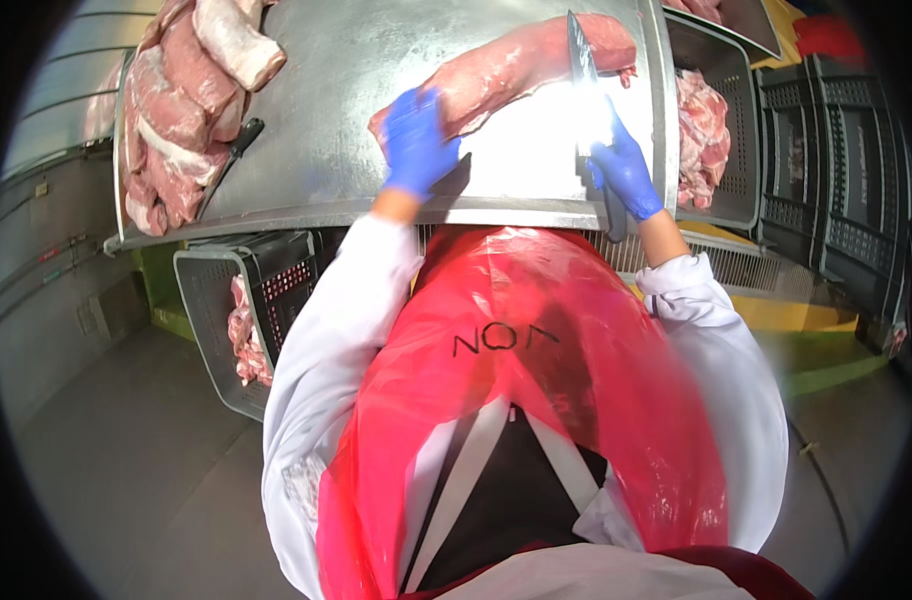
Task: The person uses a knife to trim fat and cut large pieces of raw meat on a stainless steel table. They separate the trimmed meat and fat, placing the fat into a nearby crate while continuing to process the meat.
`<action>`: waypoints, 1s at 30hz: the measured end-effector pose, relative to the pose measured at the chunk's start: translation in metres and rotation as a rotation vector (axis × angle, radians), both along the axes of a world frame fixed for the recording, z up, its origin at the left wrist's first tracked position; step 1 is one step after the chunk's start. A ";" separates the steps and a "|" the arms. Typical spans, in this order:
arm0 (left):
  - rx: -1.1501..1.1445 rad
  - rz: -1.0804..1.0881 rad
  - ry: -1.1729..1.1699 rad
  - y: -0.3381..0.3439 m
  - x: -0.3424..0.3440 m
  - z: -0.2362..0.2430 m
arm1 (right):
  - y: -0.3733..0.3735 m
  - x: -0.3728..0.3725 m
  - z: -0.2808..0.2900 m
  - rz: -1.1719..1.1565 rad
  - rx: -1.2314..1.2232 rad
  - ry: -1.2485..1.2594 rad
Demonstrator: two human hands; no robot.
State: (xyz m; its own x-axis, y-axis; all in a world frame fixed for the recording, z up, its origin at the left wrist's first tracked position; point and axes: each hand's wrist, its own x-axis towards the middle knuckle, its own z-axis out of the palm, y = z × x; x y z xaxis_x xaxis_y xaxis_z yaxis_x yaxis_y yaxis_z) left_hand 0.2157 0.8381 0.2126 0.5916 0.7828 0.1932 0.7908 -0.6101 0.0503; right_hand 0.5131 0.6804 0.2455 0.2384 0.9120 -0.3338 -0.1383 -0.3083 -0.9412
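Note:
A long pink pork loin lies slanted across the steel work table. My left hand, in a blue glove, holds the loin's left end, fingers wrapped over it. My right hand, also gloved blue, grips a long-bladed knife. The blade points away from me and overlaps the loin's right part in view; whether it touches the meat I cannot tell. At the table's left lies a pile of meat cuts, with a black-handled knife beside it.
A crate of meat pieces stands right of the table, by stacked dark plastic crates. Below the table's left, another crate holds meat. A yellow-green ledge runs at lower right, near a dark hose or cable.

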 end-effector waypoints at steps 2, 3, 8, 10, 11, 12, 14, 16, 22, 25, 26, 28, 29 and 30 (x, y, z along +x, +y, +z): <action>0.007 0.034 0.240 0.012 0.070 0.009 | -0.015 0.001 0.018 -0.028 -0.075 -0.067; -0.071 0.046 0.247 0.026 0.082 0.006 | -0.024 0.002 0.021 -0.048 -0.112 -0.096; -0.761 -0.061 0.011 0.155 0.071 0.014 | -0.104 0.026 0.000 -0.215 -0.039 -0.081; -1.506 0.053 -0.156 0.203 0.056 0.007 | -0.133 0.026 -0.008 -0.318 -0.077 -0.028; -1.555 0.113 -0.138 0.222 0.047 0.001 | -0.141 0.025 0.000 -0.335 -0.113 0.013; -1.283 0.152 0.170 0.228 0.063 0.028 | -0.150 0.022 0.021 -0.325 -0.219 0.066; -0.350 0.092 0.298 0.290 0.048 -0.018 | -0.170 0.023 0.011 -0.346 -0.168 0.094; -0.480 -0.176 -0.191 0.284 0.093 -0.031 | -0.181 0.027 0.001 -0.407 -0.144 0.133; -0.826 -0.303 -0.129 0.245 0.188 -0.025 | -0.173 0.034 0.006 -0.470 -0.125 0.134; -0.670 0.055 -0.056 0.227 0.205 -0.050 | -0.173 0.039 0.004 -0.485 -0.155 0.131; -0.537 0.069 0.033 0.188 0.214 -0.026 | -0.175 0.037 0.004 -0.507 -0.158 0.142; -0.263 0.134 0.206 0.137 0.213 0.004 | -0.173 0.036 0.001 -0.514 -0.136 0.159; -0.288 0.087 0.274 0.129 0.205 0.011 | -0.175 0.036 -0.007 -0.506 -0.140 0.157; -0.315 0.040 0.341 0.124 0.198 0.016 | -0.176 0.036 -0.011 -0.497 -0.146 0.155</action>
State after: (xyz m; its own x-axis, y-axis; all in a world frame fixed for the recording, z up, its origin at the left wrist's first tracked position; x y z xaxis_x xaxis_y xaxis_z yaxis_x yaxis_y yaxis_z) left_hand 0.4133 0.9619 0.2283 0.5484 0.7955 -0.2578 0.8167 -0.5757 -0.0391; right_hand 0.5489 0.5041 0.2349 0.5676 0.6434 -0.5137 -0.4344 -0.2961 -0.8507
